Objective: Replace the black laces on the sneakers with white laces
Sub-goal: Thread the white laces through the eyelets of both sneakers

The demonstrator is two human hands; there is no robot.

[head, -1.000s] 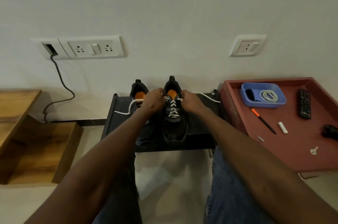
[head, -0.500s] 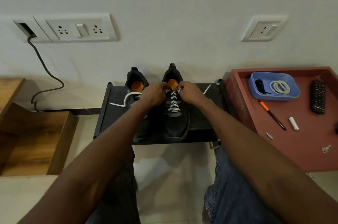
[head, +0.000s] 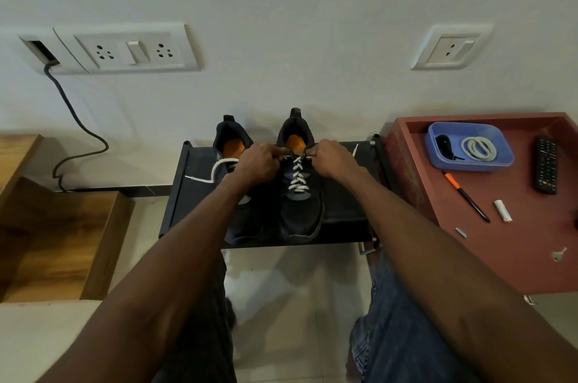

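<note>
Pinching the two ends of the white lace [head: 298,174] at the top eyelets, the left hand [head: 259,160] and the right hand [head: 333,159] sit on either side of the right-hand sneaker [head: 300,195], fingers curled tight on the cord. They are held level with each other and apart, which looks like a way to draw both ends to the same tension and check that they come out even before the last crossing or a knot. The white criss-cross runs up the tongue, so this shoe seems almost done.

Both sneakers stand side by side on the low black rack [head: 178,195], heels to the wall and toes toward the person, so the lacing faces up and within easy reach of both arms. The left-hand sneaker [head: 233,145] is partly hidden behind the left forearm; a loose white lace [head: 215,170] loops out of it onto the rack, so it is probably laced but not tied off, though its eyelets cannot be seen.

On the red table [head: 516,257] to the right, a blue tray [head: 494,163] holds a dark bundle that may be the removed black laces [head: 444,145], next to a coiled pale cord [head: 478,148]. Keeping them in a tray, well apart from the shoes, stops old and new from tangling. A remote [head: 545,163], a pen [head: 466,195] and a key [head: 558,255] lie on the same surface, unconnected to the job.
</note>
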